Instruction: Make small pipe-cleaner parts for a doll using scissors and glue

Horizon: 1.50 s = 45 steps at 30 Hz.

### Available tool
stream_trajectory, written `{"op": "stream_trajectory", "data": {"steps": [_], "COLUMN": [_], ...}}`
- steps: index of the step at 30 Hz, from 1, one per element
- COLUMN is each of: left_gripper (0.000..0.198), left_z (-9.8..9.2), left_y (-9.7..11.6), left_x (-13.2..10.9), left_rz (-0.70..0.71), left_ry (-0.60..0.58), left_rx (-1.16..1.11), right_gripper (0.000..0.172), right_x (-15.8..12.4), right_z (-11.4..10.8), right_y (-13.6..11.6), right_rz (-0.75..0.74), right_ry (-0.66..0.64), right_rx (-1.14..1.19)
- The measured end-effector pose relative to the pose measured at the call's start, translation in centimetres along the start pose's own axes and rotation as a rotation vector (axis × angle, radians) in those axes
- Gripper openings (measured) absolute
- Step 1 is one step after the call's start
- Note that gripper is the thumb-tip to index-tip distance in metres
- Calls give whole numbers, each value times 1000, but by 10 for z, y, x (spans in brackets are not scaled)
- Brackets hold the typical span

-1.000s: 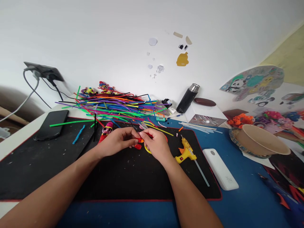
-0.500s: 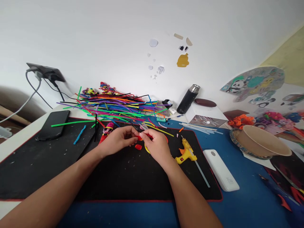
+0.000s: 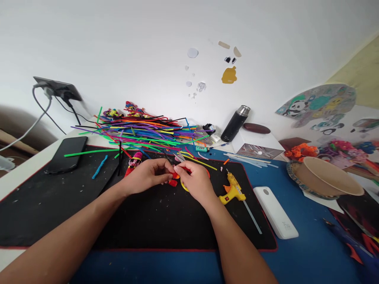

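Over the middle of the black mat, my left hand and my right hand meet fingertip to fingertip. Both pinch a small red-orange piece, mostly covered by the fingers, so its exact kind is unclear. Just below it shows a small red piece near the mat. Partly under my right hand are a yellow curved thing and scissors, whose blades point up and left. A doll-like figure of pink, yellow and red fuzzy stems lies behind my left hand.
Coloured pipe cleaners are heaped along the wall. Right of my hands lies a yellow glue gun with a glue stick, then a white power bank. A phone sits left; a black flask leans at the back.
My left fingertips have shifted slightly right and down, closer to the right ones. The red-orange piece shows a little lower between them; the rest has stayed put.
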<state>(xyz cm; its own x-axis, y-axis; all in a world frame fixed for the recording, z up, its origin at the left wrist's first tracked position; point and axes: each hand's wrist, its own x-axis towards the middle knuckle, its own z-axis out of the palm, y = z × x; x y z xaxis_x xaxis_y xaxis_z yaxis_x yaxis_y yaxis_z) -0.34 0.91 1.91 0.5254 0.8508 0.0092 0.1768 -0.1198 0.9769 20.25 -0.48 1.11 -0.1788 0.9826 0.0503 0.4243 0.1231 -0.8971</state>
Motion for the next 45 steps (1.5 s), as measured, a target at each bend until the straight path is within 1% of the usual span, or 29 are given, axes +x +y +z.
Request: {"op": "stream_trajectory", "data": {"steps": [4, 8, 11, 16, 20, 25, 29, 32, 37, 40, 45], "left_gripper": [27, 27, 28, 29, 30, 29, 25, 26, 24, 22, 20], "left_z": [0, 1, 1, 3, 3, 3, 3, 2, -1, -3, -5], "left_y": [4, 5, 6, 11, 13, 9, 7, 5, -4, -9, -10], "left_x": [-1, -2, -4, -5, -5, -2, -1, 1, 4, 4, 3], "left_rz": [4, 11, 22, 43, 47, 71, 81, 83, 66, 72, 73], "left_ry": [-15, -17, 0, 40, 83, 162, 234, 284, 335, 339, 317], "left_rx": [-46, -109, -154, -183, -176, -143, -70, -26, 93, 206, 339], "right_gripper": [27, 29, 33, 35, 32, 38, 37, 32, 17, 14, 15], "right_x": [1, 2, 2, 1, 0, 1, 1, 0, -2, -3, -5], "right_z": [1, -1, -1, 3, 6, 12, 16, 18, 19, 20, 16], "right_y": [5, 3, 0, -2, -3, 3, 7, 5, 3, 3, -2], "right_rz": [58, 110, 132, 127, 140, 119, 125, 126, 122, 92, -41], "right_ry": [-76, -135, -142, -178, -176, -193, -219, -234, -229, -194, -88], "right_rx": [178, 328, 383, 406, 364, 327, 341, 332, 272, 154, -178]}}
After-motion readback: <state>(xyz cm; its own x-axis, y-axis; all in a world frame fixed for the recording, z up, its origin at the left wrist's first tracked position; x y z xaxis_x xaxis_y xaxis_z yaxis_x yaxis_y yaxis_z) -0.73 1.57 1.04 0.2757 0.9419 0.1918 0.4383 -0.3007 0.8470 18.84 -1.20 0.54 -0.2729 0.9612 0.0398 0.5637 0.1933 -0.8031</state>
